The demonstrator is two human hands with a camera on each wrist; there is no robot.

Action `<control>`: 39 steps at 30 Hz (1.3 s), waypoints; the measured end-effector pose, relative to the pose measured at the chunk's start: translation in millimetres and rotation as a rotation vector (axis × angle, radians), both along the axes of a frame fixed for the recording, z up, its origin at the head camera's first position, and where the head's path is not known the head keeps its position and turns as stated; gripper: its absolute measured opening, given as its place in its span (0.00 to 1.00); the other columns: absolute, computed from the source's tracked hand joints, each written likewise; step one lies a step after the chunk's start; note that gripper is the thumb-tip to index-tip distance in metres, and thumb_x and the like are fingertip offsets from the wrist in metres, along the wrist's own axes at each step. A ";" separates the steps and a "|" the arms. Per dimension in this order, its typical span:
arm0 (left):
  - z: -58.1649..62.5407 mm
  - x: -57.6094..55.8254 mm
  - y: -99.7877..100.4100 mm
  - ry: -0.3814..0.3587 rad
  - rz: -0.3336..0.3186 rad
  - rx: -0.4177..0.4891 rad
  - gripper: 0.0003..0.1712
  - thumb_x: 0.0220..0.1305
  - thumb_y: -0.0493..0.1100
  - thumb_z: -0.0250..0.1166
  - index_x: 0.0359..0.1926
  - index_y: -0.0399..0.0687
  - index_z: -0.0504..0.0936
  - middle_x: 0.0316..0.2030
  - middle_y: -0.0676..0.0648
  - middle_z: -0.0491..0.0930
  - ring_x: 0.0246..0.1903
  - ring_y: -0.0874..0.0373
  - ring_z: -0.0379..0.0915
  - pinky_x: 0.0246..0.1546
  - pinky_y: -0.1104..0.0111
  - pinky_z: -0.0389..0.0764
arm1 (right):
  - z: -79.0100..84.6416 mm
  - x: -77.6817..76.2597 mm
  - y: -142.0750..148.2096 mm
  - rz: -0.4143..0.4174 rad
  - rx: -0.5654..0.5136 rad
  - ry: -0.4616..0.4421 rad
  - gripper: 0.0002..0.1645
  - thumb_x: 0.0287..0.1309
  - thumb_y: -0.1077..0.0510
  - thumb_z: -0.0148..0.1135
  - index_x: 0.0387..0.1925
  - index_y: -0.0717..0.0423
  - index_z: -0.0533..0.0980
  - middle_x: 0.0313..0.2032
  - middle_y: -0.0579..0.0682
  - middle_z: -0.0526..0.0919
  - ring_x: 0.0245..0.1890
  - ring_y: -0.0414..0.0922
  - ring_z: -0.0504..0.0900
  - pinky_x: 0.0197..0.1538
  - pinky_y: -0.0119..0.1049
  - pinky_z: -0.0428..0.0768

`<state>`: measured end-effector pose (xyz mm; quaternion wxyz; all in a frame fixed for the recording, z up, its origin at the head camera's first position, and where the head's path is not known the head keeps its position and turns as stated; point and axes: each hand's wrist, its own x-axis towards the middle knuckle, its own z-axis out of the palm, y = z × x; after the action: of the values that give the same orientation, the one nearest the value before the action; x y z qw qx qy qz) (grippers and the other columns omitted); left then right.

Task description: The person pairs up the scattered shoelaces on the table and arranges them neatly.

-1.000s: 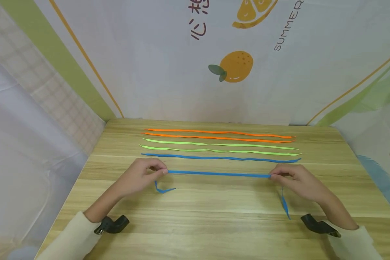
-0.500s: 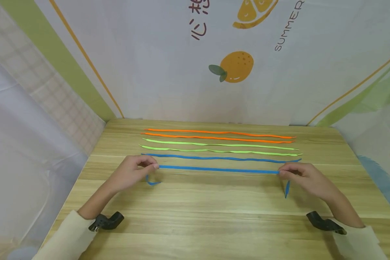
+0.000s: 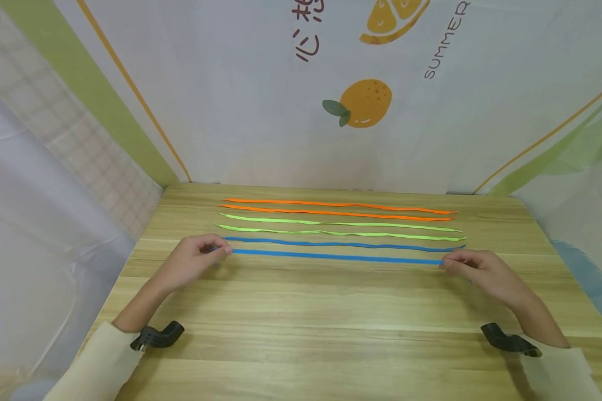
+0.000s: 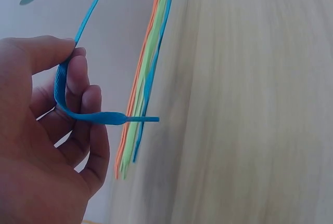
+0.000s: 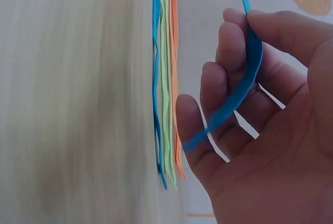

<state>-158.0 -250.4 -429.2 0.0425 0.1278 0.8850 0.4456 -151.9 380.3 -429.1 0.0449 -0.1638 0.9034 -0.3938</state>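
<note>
A flat blue shoelace is stretched straight between both hands, in front of the laid-out laces. Near one end, my left hand pinches it between thumb and forefinger; in the left wrist view the short tail with its tip curves below the thumb. My right hand pinches it close to the other end, and that tail hangs across the palm side in the right wrist view. Just behind the held lace, another blue shoelace lies lengthwise on the wooden table.
Beyond the lying blue lace are two green shoelaces and two orange shoelaces, roughly parallel. A white printed curtain stands at the table's back edge. Black wrist mounts sit at both cuffs.
Both hands have slid apart along the blue shoelace, so the stretch between them is longer and the tails shorter. The held lace has moved toward the lying blue lace.
</note>
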 end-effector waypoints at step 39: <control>-8.1 -10.4 -29.3 -0.022 0.148 -0.150 0.19 0.78 0.56 0.71 0.40 0.44 0.89 0.32 0.48 0.82 0.31 0.55 0.70 0.33 0.65 0.71 | -14.2 -1.8 52.6 -0.341 0.090 -0.183 0.30 0.81 0.41 0.64 0.57 0.67 0.86 0.45 0.24 0.82 0.45 0.28 0.73 0.43 0.29 0.74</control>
<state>-168.4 -279.7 -437.4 0.0289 0.0536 0.9224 0.3814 -153.7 433.0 -443.3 0.0668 0.0300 0.9268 -0.3683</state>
